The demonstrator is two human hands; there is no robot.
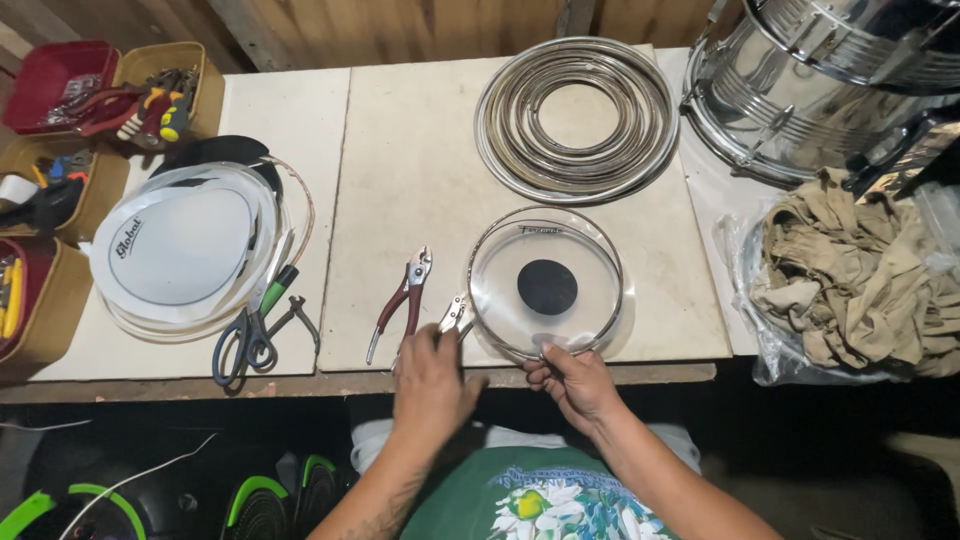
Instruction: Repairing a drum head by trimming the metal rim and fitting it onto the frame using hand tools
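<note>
A clear round drumhead with a black centre dot and a metal rim lies flat on the table near its front edge. My right hand pinches its near rim with thumb and fingers. My left hand is closed round the handles of a pair of pliers, whose jaws touch the drumhead's left rim. A second pair of pliers with red handles lies loose just to the left.
Stacked metal hoops lie at the back centre, a chrome drum shell at the back right, beige rags at the right. White drumheads, scissors and small pliers lie at the left, beside tool trays.
</note>
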